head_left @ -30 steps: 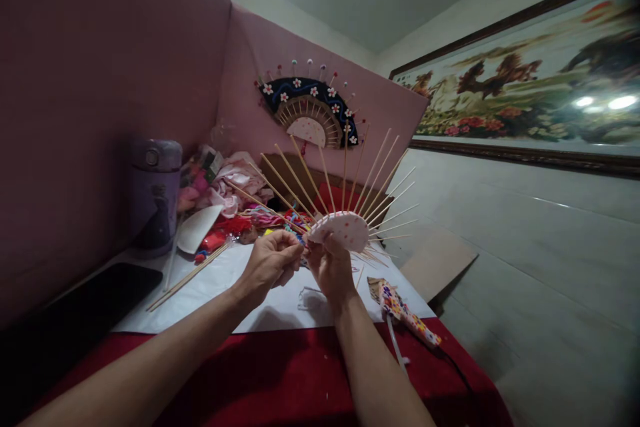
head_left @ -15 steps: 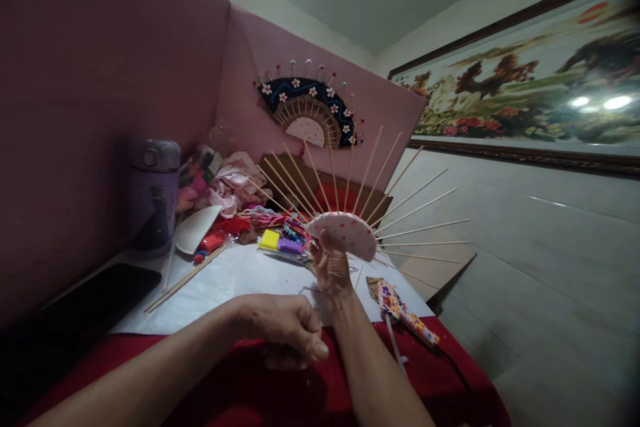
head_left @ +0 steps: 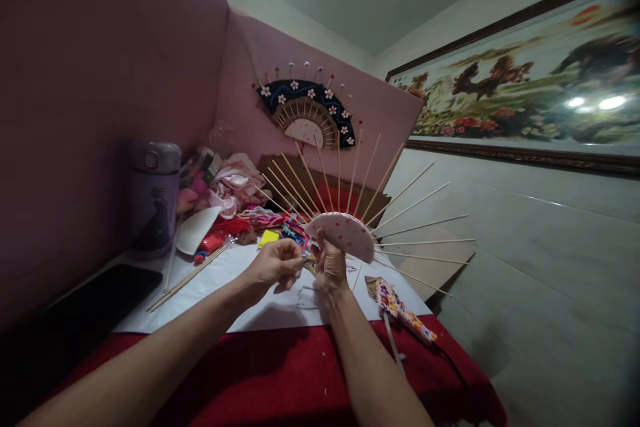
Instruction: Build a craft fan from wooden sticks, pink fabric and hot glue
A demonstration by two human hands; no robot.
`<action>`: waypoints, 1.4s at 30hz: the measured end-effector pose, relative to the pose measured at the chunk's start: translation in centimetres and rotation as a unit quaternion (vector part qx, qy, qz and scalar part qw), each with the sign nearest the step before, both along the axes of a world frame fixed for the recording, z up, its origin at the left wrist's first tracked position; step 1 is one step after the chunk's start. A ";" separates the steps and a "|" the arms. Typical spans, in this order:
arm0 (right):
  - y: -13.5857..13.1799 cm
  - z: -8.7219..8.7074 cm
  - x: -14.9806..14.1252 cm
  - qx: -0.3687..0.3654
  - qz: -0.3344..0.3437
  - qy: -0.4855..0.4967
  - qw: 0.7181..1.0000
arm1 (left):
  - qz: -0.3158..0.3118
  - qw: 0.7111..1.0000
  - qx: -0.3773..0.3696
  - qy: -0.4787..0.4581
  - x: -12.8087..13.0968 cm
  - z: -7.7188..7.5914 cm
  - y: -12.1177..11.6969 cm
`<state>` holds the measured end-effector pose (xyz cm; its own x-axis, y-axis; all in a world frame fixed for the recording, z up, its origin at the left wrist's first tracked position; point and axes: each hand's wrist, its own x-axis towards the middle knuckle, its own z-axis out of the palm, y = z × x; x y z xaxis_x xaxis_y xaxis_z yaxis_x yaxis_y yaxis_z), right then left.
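My right hand (head_left: 331,268) grips a fan frame: a white half-round base (head_left: 345,232) with small red spots, thumb on its face. Many thin wooden sticks (head_left: 406,195) spread from the base upward and to the right. Close by on the left, my left hand (head_left: 280,265) is closed in a pinch beside the lower left end of the base. What lies between those fingertips is too small to make out. Partly hidden behind the hands are scissors (head_left: 310,265) on the white sheet (head_left: 240,310).
A flower-patterned glue gun (head_left: 400,305) with a cord lies at right. Left are loose sticks (head_left: 187,278), a black phone-like slab (head_left: 120,290) and a purple bottle (head_left: 156,197). Cloth (head_left: 239,180) is heaped behind, near a yellow block (head_left: 269,238). A finished dark fan (head_left: 310,103) hangs beyond.
My left hand has risen from the red cloth at the front, up beside the fan base. The fan frame has turned slightly in my right hand, its sticks shifting a little.
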<state>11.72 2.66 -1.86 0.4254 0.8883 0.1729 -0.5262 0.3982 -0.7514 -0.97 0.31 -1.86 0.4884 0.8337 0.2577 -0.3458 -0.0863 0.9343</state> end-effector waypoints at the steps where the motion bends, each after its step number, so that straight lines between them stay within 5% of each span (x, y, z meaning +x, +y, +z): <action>1: 0.1 0.0 0.0 0.000 -0.004 0.003 1.000 | 0.023 1.000 -0.001 -0.006 -0.2 0.0 0.3; 7: 0.4 -0.3 0.1 -0.004 0.012 0.008 1.000 | 0.088 0.996 -0.004 -0.011 -0.8 -0.2 1.4; 20: 0.5 -0.7 -0.9 0.017 0.112 0.028 0.993 | 0.039 0.998 -0.030 0.040 0.0 -1.3 1.1; 42: 1.5 -1.6 -1.2 -0.009 0.089 0.015 0.996 | 0.171 0.974 0.067 0.133 0.0 -2.3 1.9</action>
